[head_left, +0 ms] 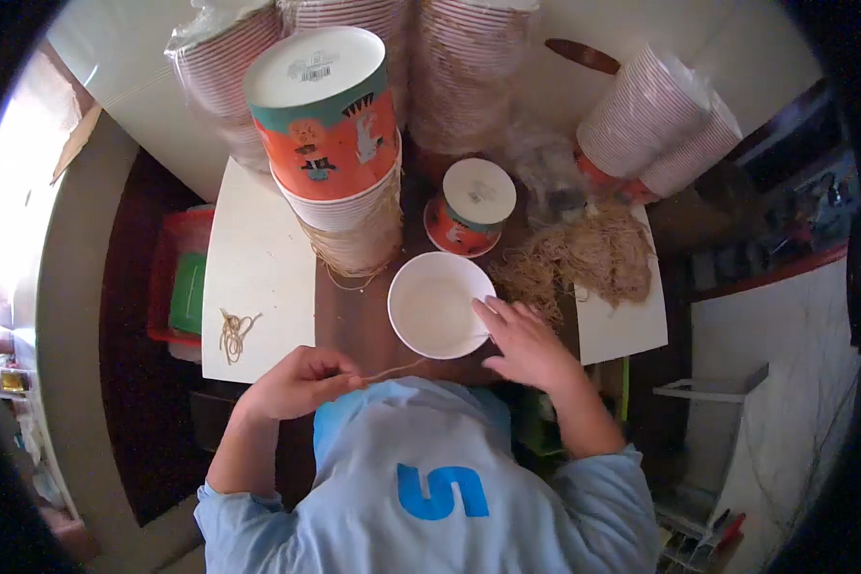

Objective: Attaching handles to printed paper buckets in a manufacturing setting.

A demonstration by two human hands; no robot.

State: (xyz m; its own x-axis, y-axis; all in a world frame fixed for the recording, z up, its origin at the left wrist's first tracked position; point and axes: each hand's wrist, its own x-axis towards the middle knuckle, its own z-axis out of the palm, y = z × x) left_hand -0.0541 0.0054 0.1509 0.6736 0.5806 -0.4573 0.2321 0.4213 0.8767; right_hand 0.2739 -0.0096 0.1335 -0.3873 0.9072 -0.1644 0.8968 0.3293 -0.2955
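Note:
A white paper bowl [430, 306] stands mouth up on the brown middle of the table, close to my body. My right hand [531, 346] grips its right side, with fingertips over the rim and the thumb lower on the outside. Between its thumb and fingers my left hand [306, 383] pinches a strand of twine [392, 370]. That strand stretches rightward to the near foot of the bowl; where it ends is hidden. Right of the bowl, behind my right hand, lies a tangled heap of brown twine [603, 253].
An upside-down orange and green bowl [478, 196] sits beyond. At left rises a tall bowl stack [330, 124] with twine about it. Plastic-wrapped bowl stacks [469, 72] line the back. A small twine bundle [236, 335] lies on the white left panel, beside a red crate [184, 273].

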